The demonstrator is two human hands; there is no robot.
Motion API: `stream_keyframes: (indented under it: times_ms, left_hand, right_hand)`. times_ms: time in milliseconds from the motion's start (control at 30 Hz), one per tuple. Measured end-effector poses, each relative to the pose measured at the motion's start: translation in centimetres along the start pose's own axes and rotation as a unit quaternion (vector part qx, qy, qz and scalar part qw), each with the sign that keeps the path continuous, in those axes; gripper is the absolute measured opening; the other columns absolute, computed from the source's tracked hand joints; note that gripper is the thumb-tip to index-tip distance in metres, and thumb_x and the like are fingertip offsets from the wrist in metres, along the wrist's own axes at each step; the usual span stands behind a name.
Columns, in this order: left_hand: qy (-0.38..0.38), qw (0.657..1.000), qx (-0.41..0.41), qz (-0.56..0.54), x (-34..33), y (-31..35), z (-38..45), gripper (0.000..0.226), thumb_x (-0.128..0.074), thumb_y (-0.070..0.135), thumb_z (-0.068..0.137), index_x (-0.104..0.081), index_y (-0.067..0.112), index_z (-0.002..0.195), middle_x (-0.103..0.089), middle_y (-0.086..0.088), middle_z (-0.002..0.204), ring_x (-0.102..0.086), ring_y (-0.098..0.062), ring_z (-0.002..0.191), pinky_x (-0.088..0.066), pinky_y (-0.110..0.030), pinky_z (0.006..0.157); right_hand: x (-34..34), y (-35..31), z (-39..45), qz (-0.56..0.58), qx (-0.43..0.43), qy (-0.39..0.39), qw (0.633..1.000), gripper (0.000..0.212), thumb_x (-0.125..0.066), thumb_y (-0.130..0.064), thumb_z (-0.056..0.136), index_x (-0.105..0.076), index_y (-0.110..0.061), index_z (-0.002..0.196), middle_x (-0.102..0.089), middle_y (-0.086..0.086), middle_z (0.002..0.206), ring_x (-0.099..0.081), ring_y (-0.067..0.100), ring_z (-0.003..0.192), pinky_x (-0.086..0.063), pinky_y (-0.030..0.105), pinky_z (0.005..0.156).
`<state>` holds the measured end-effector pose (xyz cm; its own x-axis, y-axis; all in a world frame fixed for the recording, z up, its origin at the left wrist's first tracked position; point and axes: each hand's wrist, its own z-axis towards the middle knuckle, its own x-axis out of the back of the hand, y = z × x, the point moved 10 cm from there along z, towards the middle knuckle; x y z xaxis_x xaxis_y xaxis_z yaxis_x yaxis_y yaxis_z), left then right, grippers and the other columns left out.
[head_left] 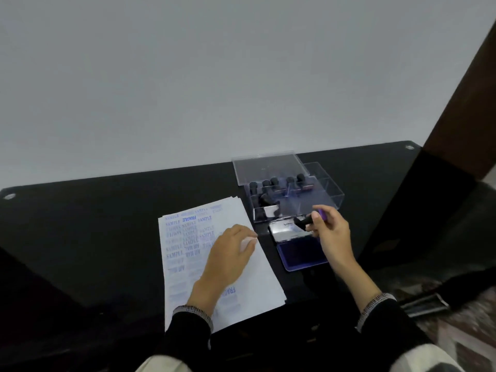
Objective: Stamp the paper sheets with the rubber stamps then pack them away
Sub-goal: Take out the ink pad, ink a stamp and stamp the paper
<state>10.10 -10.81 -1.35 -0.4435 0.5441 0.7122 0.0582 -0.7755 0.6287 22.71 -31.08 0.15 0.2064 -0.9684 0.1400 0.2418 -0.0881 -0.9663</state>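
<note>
I read the rubber stamp (308,219) pinched in the right hand (328,232), tilted above the open ink pad (299,245). At 9 o'clock of the pad lies the paper stack (257,277), top sheet covered in blue SAMPLE and FRAGILE marks, my left hand (228,259) pressing it flat with relaxed fingers. At 12 o'clock of the pad sits the clear box (316,194) holding more stamps (268,187), lid up, on the black table (94,224).
</note>
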Motion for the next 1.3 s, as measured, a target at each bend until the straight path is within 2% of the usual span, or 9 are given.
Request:
stream_keyframes:
  times_ms: [100,200,367,567,667,900,1067,1167,1300]
  left_hand:
    - [-0.077,0.997,-0.012,-0.017,-3.1,2.7,-0.2,0.038,-0.056,0.046,0.093,-0.062,0.026,0.124,-0.052,0.017,0.126,-0.046,0.001,0.117,-0.035,-0.016,0.1]
    - [-0.124,0.992,-0.026,0.026,-5.0,3.4,-0.6,0.064,-0.059,0.059,0.085,-0.049,0.027,0.139,-0.041,0.017,0.142,-0.034,-0.001,0.131,-0.024,-0.016,0.107]
    - [-0.154,0.986,-0.028,0.059,-6.4,2.6,-1.1,0.085,-0.063,0.067,0.077,-0.033,0.03,0.148,-0.028,0.016,0.154,-0.016,-0.003,0.142,-0.007,-0.018,0.112]
    - [-0.128,0.991,-0.026,0.042,-6.2,2.4,-1.1,0.079,-0.061,0.065,0.08,-0.035,0.03,0.147,-0.034,0.018,0.15,-0.029,-0.002,0.137,-0.004,-0.015,0.113]
    - [-0.129,0.99,-0.027,0.041,-6.2,2.4,-1.2,0.079,-0.059,0.065,0.081,-0.035,0.031,0.147,-0.033,0.019,0.15,-0.029,0.0,0.137,-0.004,-0.016,0.114]
    - [-0.138,0.99,-0.013,0.022,-6.4,2.0,-1.1,0.08,-0.062,0.066,0.079,-0.035,0.031,0.147,-0.033,0.02,0.149,-0.029,-0.001,0.137,-0.01,-0.021,0.116]
    - [-0.169,0.983,0.023,-0.071,-6.1,1.9,-0.6,0.073,-0.071,0.042,0.083,-0.037,0.026,0.146,-0.035,0.016,0.146,-0.032,0.001,0.131,-0.023,-0.016,0.108]
    - [-0.09,0.988,0.041,-0.118,-2.9,0.9,0.2,0.052,-0.066,0.023,0.09,-0.047,0.025,0.139,-0.045,0.013,0.141,-0.039,0.002,0.127,-0.027,-0.02,0.11]
    - [0.033,0.992,0.091,-0.085,2.5,-3.2,0.4,0.032,-0.057,0.016,0.096,-0.059,0.023,0.127,-0.055,0.008,0.133,-0.047,-0.007,0.125,-0.033,-0.024,0.107]
  right_hand:
    - [1.3,0.6,-0.6,-0.004,-0.008,0.004,1.0,0.013,-0.053,-0.017,0.096,-0.06,-0.028,0.094,-0.065,0.001,0.084,-0.064,0.016,0.07,-0.051,0.034,0.064]
    - [1.4,0.9,-1.0,-0.029,-0.013,-0.013,0.999,0.011,-0.052,-0.02,0.096,-0.058,-0.028,0.092,-0.065,0.0,0.085,-0.065,0.016,0.072,-0.051,0.033,0.064]
    - [-0.6,0.1,-1.4,-0.109,0.022,-0.087,0.99,0.006,-0.05,-0.019,0.096,-0.055,-0.023,0.096,-0.064,0.002,0.081,-0.061,0.009,0.069,-0.05,0.024,0.068]
    - [-4.6,-0.9,-2.2,-0.188,0.076,-0.204,0.958,0.009,-0.048,-0.011,0.096,-0.05,-0.02,0.096,-0.056,-0.001,0.084,-0.052,0.012,0.071,-0.043,0.021,0.065]
    - [-5.6,-0.9,-2.5,-0.228,0.101,-0.233,0.94,0.009,-0.047,-0.011,0.096,-0.048,-0.02,0.098,-0.054,-0.002,0.089,-0.052,0.014,0.078,-0.047,0.029,0.07]
    - [-6.4,-1.0,-2.9,-0.283,0.13,-0.234,0.921,0.014,-0.046,-0.006,0.094,-0.044,-0.019,0.096,-0.051,0.0,0.087,-0.05,0.016,0.077,-0.049,0.039,0.067]
    - [-6.4,-0.8,-3.3,-0.279,0.129,-0.209,0.928,0.026,-0.044,0.009,0.085,-0.04,-0.016,0.09,-0.045,0.005,0.083,-0.048,0.017,0.071,-0.049,0.036,0.065]
    - [-6.5,-1.0,-3.4,-0.284,0.123,-0.197,0.93,0.029,-0.045,0.015,0.083,-0.038,-0.014,0.087,-0.038,0.0,0.078,-0.047,0.002,0.068,-0.042,0.016,0.06]
    - [-6.5,-0.7,-3.3,-0.302,0.111,-0.18,0.93,0.031,-0.048,0.015,0.081,-0.038,-0.014,0.085,-0.039,-0.001,0.075,-0.036,0.011,0.057,-0.039,0.022,0.053]
